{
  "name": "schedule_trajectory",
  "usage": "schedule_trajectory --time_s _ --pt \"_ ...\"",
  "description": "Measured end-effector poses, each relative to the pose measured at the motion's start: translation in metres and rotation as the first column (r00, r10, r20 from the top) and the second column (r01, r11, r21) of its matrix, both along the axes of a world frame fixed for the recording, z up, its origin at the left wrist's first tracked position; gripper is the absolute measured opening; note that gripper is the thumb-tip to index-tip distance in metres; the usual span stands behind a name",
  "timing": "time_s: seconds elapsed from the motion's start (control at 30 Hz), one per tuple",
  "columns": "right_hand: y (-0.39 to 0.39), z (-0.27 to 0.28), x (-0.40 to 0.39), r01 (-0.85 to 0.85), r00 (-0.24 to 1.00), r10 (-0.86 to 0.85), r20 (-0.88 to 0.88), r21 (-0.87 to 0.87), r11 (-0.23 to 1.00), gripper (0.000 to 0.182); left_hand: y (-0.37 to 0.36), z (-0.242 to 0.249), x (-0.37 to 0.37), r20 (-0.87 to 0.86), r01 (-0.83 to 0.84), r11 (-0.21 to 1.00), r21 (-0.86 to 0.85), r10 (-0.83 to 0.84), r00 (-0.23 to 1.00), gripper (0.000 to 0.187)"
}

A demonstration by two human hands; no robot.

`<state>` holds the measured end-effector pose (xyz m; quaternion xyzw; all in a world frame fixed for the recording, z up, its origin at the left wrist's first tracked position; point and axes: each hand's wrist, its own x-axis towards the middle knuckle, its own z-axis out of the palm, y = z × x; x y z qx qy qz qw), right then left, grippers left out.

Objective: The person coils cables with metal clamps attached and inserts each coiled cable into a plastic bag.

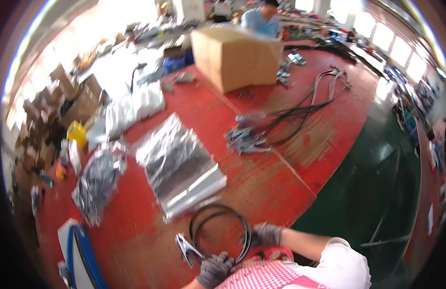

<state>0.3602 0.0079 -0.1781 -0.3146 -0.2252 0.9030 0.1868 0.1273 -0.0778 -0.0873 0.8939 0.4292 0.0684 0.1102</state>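
A coil of black cable [222, 208] is held up close to my body, with a silver spring clamp [188, 249] at its left side. My left hand [216, 269], in a grey glove, is closed around the lower part of the coil, just right of the clamp. On the coil's right side is my right hand [262, 235], also gloved in grey. Its fingers are curled at the cable and partly blurred. Just beyond the coil, a clear plastic bag [182, 166] lies flat on the red table [136, 245].
Farther along lie several cables with clamps [244, 137]. A cardboard box [242, 62] stands at the back, with a person in blue [261, 21] behind it. Left are a filled plastic bag [101, 178], a yellow roll [77, 134] and a blue-and-white object [80, 253].
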Motion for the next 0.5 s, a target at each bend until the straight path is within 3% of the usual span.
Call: schedule_trajectory --time_s 0.03,0.07,0.1,0.13,0.2,0.23,0.3,0.33,0.4,0.43,0.5 --pt "0.019 0.027 0.002 0.155 0.931 -0.118 0.345 -0.083 0.984 0.027 -0.006 -0.011 0.0 -0.049 -0.011 0.995 -0.096 0.007 0.999 0.019" --pt "0.035 0.031 0.012 -0.027 0.846 -0.144 0.513 0.312 0.95 0.032 -0.015 -0.029 -0.001 0.071 -0.029 0.999 -0.031 0.032 0.997 0.016" --pt "0.04 0.044 0.004 -0.165 0.695 -0.317 0.646 0.572 0.804 0.035 -0.022 -0.041 0.0 -0.026 -0.028 0.999 0.025 0.028 0.999 0.015" --pt "0.047 0.029 -0.002 -0.356 0.609 -0.662 0.437 0.896 0.263 0.036 -0.024 -0.044 0.003 -0.155 -0.001 0.999 -0.04 -0.005 0.988 0.015" --pt "0.052 0.043 -0.032 -0.652 0.451 -0.716 0.532 0.744 0.143 0.037 -0.027 -0.053 0.003 -0.017 -0.025 0.999 0.042 0.026 1.0 0.014" --pt "0.054 0.038 -0.047 -0.659 0.479 -0.674 0.562 0.738 0.147 0.037 -0.026 -0.056 0.003 0.02 -0.013 0.999 0.033 0.013 1.0 0.012" --pt "0.063 0.027 -0.075 -0.782 0.47 -0.738 0.484 0.616 -0.093 0.042 -0.02 -0.029 0.007 -0.19 -0.047 0.967 -0.25 -0.002 0.982 0.018" --pt "0.064 0.022 -0.082 -0.777 0.494 -0.722 0.485 0.619 -0.116 0.042 -0.025 -0.031 0.004 -0.193 -0.078 0.964 -0.252 0.028 0.981 0.018" --pt "0.068 0.018 -0.089 -0.774 0.52 -0.7 0.489 0.616 -0.145 0.042 -0.029 -0.035 0.0 -0.013 -0.068 0.997 0.035 0.068 0.998 0.022" --pt "0.07 0.019 -0.089 -0.775 0.529 -0.691 0.492 0.611 -0.159 0.042 -0.029 -0.031 -0.005 -0.007 -0.085 0.996 0.036 0.085 0.996 0.022" --pt "0.068 0.021 -0.087 -0.728 0.574 -0.688 0.443 0.661 -0.181 0.041 -0.032 -0.019 -0.023 0.258 -0.122 0.983 0.14 0.083 0.963 0.03"
